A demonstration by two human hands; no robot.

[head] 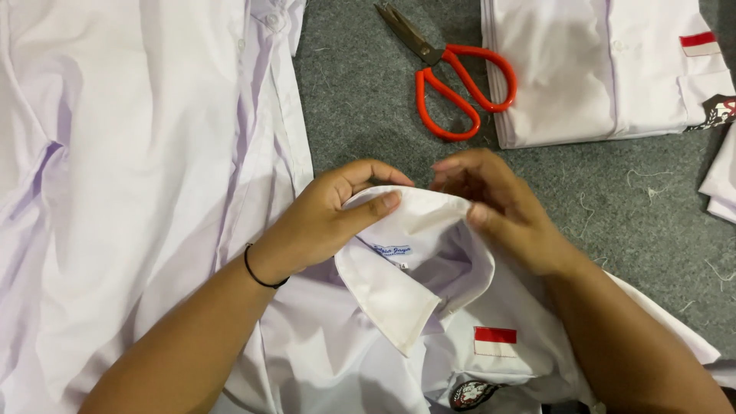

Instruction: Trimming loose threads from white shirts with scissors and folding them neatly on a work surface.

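Both hands are pinched onto the collar (406, 253) of a white shirt (345, 353) lying low in the middle of the grey carpet (613, 207). The left hand (330, 218) has its thumb on top of the collar's edge, and the right hand (498, 207) grips the fold just beside it, fingertips nearly touching. Red-handled scissors (452, 77) lie further up, their handles resting on a folded white shirt (598, 69). Another white shirt (138, 176) sprawls out on the left.
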